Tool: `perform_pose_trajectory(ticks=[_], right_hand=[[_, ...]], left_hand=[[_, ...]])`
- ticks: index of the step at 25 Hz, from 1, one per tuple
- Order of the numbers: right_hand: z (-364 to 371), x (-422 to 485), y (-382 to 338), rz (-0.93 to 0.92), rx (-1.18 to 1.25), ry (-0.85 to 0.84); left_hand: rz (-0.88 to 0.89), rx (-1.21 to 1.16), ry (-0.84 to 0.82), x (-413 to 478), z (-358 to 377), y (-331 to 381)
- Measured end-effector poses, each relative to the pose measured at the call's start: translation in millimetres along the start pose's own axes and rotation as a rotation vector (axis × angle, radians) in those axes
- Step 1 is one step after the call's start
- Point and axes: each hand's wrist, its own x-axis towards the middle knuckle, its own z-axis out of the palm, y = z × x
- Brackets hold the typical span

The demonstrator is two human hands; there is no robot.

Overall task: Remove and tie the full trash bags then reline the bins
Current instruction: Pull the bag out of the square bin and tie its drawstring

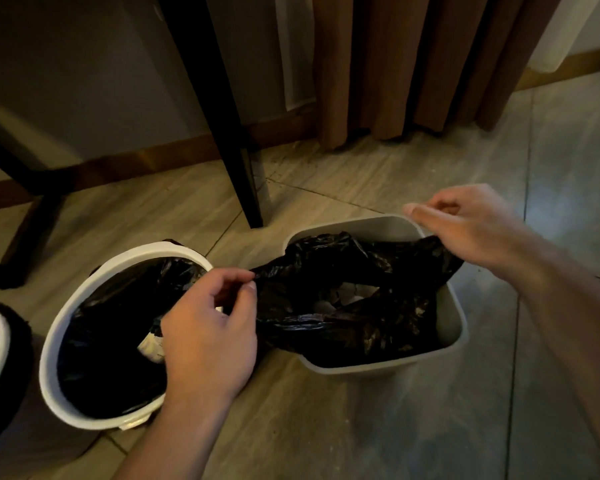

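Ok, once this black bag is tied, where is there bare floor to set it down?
For the black trash bag, bare floor lies right of the square bin, toward the curtain, and on its near side. Left is crowded: the round white bin, another bin, the table leg.

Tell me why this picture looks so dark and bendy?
Head view, all three: dim, warm light, so the black bag shows only small glints; the right hand looks slightly blurred; the wide lens makes the table leg and curtains lean.

Round bin (84, 299) crowds left; table leg (222, 133) behind; open floor (551, 168) right.
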Motion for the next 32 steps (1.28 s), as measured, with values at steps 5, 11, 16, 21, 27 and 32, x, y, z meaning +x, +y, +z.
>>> perform_pose_trajectory(ticks=[5,11,16,21,27,32], right_hand=[[10.2,-13.8,-5.1,-0.162,-0.718,-0.205],[3.5,-27.2,19.5,-0.187,-0.700,-0.153],[-12.3,-24.4,11.6,-0.008,-0.008,0.253],[-19.0,-34.7,4.2,0.153,0.114,0.212],[-39.7,-48.9,0.5,0.230,0.324,-0.107],[-46.1,-62.5,-24.8,0.231,0.693,-0.207]], left_hand=[[0.123,0.170,-0.076,-3.5,-11.4,3.1],[0.206,0.297,-0.121,-2.9,-29.6,1.8],[0.207,0.375,-0.064,1.4,-44.5,-4.3],[-0.070,0.179,-0.124,2.8,-45.9,-5.6],[-0.429,-0.684,-0.260,-8.8,-35.2,15.2],[-0.457,-0.894,-0.383,-23.9,-21.2,44.7]])
